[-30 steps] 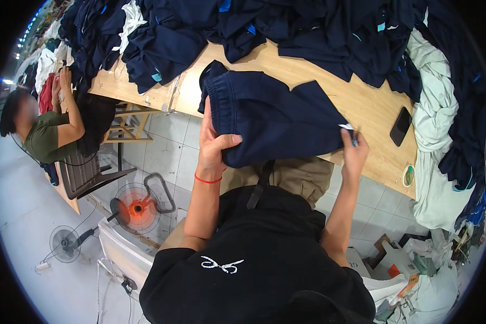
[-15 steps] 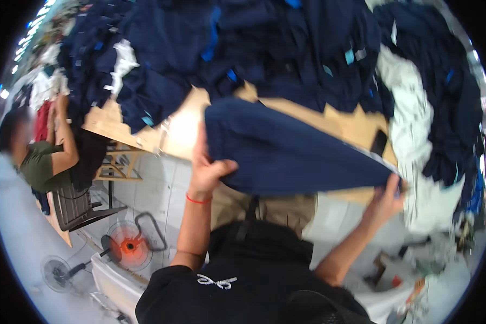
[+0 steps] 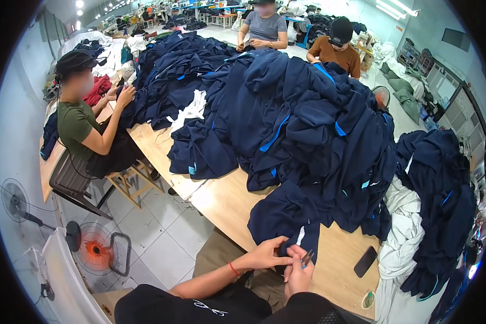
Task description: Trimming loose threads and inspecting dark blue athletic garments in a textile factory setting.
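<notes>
A dark navy garment [image 3: 283,210] lies at the table's near edge, with a narrow white strip [image 3: 301,236] on it. Its near edge is at my left hand [image 3: 269,252], whose fingers are closed in a pinch on the cloth. Right beside it, my right hand [image 3: 298,274] is closed around small thread snips [image 3: 308,257], metal blades pointing up and a bit of blue showing. The fingers of both hands meet at the cloth's edge, so the exact spot between them is hidden.
A large heap of navy garments [image 3: 308,124] covers the wooden table [image 3: 227,200]. A black phone [image 3: 365,262] and a roll of tape [image 3: 368,300] lie at right, near white cloth [image 3: 399,237]. Co-workers sit at left and behind the heap. A fan [image 3: 97,249] stands lower left.
The navy garment, earlier held stretched between both hands above the table edge, now rests on the table. My hands have come together at its near edge, and the view has tilted up.
</notes>
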`<state>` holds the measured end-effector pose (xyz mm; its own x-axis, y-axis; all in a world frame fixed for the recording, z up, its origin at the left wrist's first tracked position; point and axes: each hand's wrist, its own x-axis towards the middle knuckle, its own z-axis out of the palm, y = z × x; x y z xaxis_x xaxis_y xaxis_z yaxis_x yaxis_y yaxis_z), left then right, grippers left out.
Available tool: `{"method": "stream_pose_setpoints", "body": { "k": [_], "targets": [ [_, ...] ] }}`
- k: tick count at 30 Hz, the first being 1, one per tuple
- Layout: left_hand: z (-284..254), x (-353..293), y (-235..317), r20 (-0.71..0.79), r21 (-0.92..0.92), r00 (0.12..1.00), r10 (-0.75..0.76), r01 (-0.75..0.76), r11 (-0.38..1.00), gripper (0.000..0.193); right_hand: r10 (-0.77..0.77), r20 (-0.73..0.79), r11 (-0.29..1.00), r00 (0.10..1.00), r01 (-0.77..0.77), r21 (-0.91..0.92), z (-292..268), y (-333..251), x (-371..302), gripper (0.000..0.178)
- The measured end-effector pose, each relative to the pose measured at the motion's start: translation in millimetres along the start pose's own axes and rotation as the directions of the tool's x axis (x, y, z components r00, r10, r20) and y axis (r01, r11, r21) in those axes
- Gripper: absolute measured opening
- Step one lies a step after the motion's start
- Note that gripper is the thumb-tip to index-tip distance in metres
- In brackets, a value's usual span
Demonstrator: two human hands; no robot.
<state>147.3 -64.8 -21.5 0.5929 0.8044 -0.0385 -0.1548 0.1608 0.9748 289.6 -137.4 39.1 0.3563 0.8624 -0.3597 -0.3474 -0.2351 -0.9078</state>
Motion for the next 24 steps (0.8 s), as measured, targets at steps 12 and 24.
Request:
{"method": "stream_pose_setpoints", "body": {
  "k": [12,24],
  "targets": [
    [-19.3,11.1,63.0,-0.253,-0.044,0.964,0.084,-0.099,0.994,0.014,-0.566,-0.026,0.673,0.824,0.444,-0.592,-12.6,18.6,37.8,0.047],
    [-82.1,-35.3,13.5,-0.582,0.596,0.790,0.193,0.253,0.762,0.021,-0.715,-0.195,0.567,0.671,0.392,-0.725,-38.8,21.6,34.6,0.020]
  ]
}}
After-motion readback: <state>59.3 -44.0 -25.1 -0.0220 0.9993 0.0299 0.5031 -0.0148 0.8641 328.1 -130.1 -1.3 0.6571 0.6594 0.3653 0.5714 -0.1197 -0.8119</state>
